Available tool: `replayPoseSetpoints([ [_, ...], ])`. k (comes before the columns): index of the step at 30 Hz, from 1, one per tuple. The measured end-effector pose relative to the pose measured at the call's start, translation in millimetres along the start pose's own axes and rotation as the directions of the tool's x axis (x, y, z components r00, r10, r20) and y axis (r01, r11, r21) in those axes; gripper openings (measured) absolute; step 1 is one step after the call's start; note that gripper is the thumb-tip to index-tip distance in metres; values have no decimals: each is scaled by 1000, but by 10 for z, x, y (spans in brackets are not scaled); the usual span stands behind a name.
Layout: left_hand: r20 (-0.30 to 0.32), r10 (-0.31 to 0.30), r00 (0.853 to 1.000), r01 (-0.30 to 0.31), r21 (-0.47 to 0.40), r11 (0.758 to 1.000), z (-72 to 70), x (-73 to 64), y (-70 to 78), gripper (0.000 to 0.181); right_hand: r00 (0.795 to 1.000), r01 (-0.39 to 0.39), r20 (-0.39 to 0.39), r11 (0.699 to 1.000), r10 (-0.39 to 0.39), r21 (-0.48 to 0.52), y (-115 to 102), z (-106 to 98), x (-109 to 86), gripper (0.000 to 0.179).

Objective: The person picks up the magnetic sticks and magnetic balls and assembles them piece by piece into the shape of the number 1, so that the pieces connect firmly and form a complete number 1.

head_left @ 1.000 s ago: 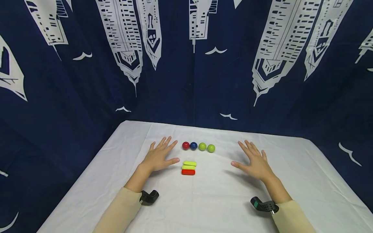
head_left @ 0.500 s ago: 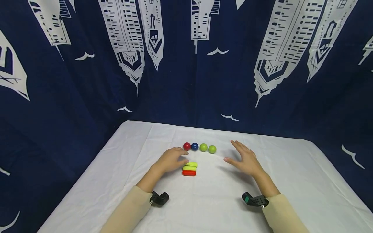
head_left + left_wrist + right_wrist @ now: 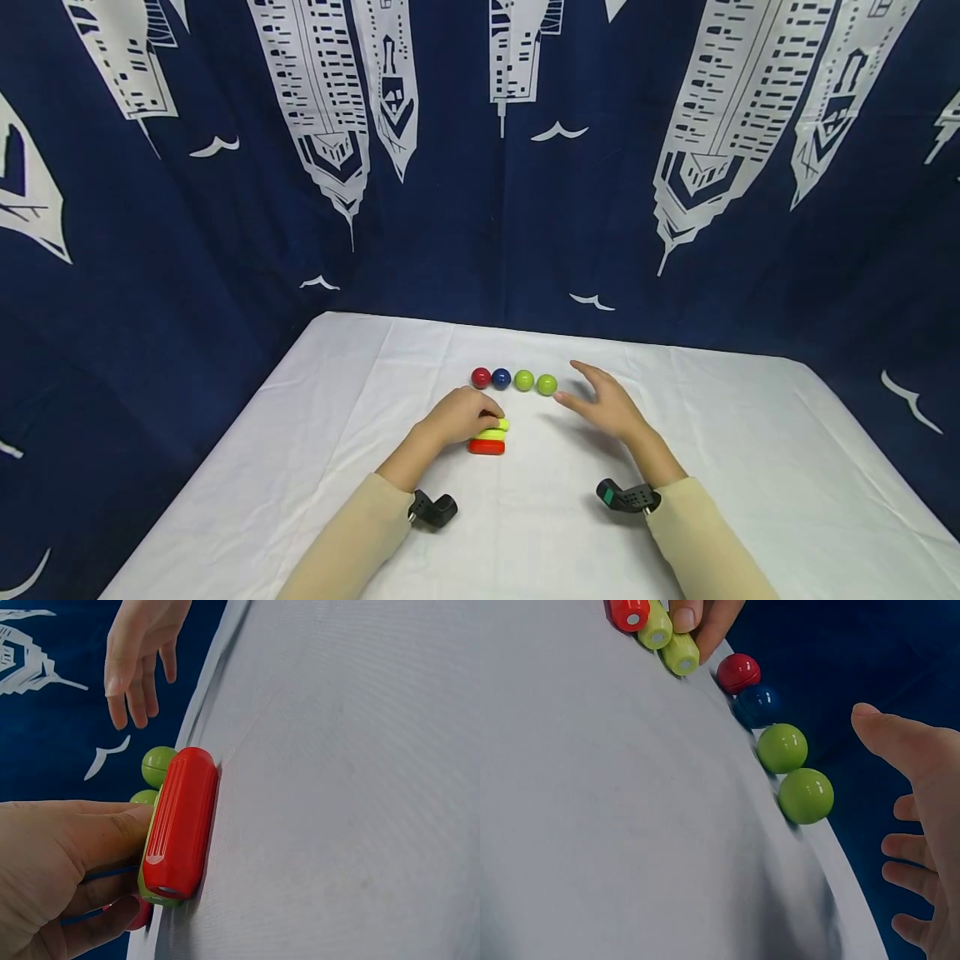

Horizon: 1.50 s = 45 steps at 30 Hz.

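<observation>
My left hand (image 3: 459, 417) reaches over the short rods, its thumb and fingers pinching the farthest yellow-green rod (image 3: 681, 655). Next to that lies a second yellow-green rod (image 3: 655, 630), and a red rod (image 3: 184, 825) lies nearest me. The rods have small silvery dots at their ends, like magnetic building rods. Behind them stands a row of balls: red (image 3: 481, 378), blue (image 3: 501, 379), then two green ones, the left (image 3: 523, 381) and the right (image 3: 547, 385). To the right of the last green ball hovers my right hand (image 3: 611, 408), fingers extended, holding nothing.
A white cloth covers the table (image 3: 750, 467). Behind it hangs a dark blue curtain (image 3: 465, 250) with white building prints. Each wrist wears a black strap-mounted camera, the left camera (image 3: 435, 510) and the right camera (image 3: 628, 497).
My left hand has moved right and toward me onto the rods, its fingers closing on the farthest yellow-green one. My right hand has drifted left toward the balls. Balls and rods look unmoved.
</observation>
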<state>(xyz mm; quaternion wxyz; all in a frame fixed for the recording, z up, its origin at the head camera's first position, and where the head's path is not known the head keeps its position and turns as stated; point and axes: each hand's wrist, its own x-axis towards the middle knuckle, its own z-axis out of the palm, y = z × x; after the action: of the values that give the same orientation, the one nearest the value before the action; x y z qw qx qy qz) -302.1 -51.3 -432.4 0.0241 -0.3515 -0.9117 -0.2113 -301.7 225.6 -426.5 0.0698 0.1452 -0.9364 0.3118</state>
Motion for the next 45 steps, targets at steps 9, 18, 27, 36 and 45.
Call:
replayPoseSetpoints([
  [9,6,12,1000,-12,39,999,15,39,31,12,999,-50,20,994,49,96,-23,191,145,64],
  [18,34,7,999,-9,52,999,34,84,46,9,993,-118,20,984,117,130,-7,316,247,60],
  [27,35,5,999,-8,84,996,35,119,59,6,991,-137,28,971,134,195,9,364,276,54],
  [36,32,-45,998,41,98,994,50,152,79,11,993,-110,-9,969,115,221,50,410,306,41],
  [45,11,-56,998,56,48,997,33,134,65,14,994,-90,-40,964,103,250,53,423,331,36],
])
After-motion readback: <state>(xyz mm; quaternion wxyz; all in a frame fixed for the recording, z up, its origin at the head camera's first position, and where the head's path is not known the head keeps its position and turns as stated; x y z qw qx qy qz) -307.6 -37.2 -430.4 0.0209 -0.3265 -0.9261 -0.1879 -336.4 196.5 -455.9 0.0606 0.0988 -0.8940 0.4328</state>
